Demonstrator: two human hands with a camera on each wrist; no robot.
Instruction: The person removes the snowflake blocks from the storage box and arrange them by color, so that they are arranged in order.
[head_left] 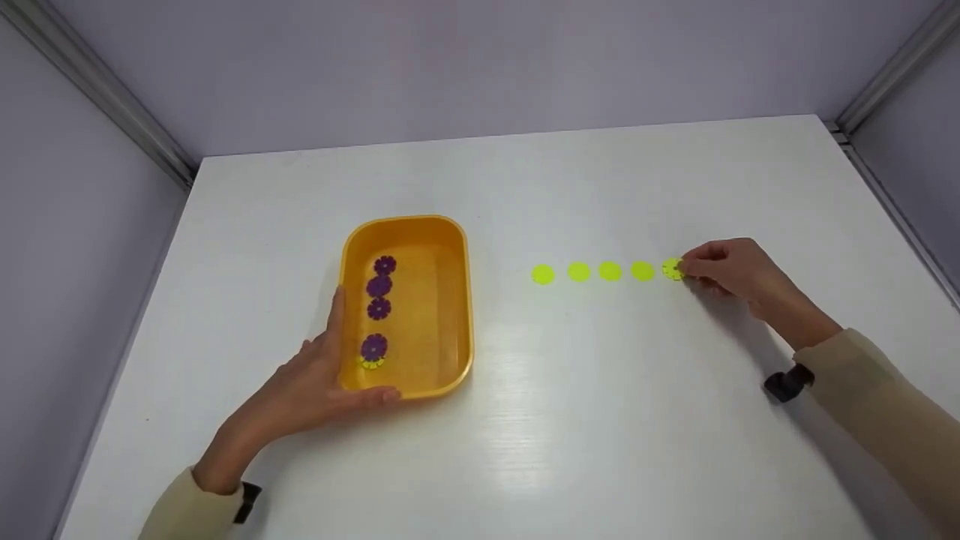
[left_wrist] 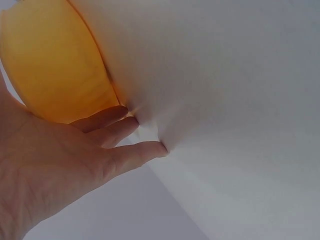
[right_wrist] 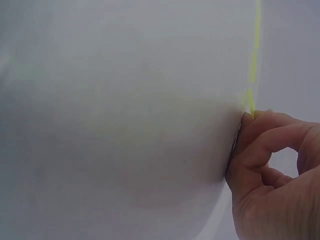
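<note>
Head view only: four purple discs [head_left: 379,286] inside the orange tray [head_left: 457,300]. The left hand [head_left: 315,382] lies flat-fingered against the tray. The right hand [head_left: 731,270] pinches the endmost yellow disc [head_left: 672,270] on the white surface [head_left: 600,420], enclosed by grey walls [head_left: 450,60].

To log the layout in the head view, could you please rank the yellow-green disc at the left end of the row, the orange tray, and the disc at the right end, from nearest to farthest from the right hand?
1. Right-end disc, at the right hand fingertips.
2. Left-end disc, mid-table.
3. Orange tray, farther left, by the left hand.
</note>
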